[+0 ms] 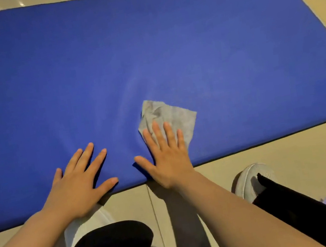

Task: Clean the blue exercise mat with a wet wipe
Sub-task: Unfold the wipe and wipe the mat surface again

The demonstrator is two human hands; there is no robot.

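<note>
Along the bottom of the frame, a person's knees and white shoes (252, 181) rest on the tiled floor (280, 156). Just above, the left hand (77, 183) lies flat, fingers spread, on the near edge of the blue exercise mat (146, 51), while the right hand (167, 156) presses straight fingers onto the wet wipe (169, 113) at lower centre. Thin and limp, the wipe likely bunches easily; flat-palm pressure suits it. The mat stretches beyond, looking soft.
</note>
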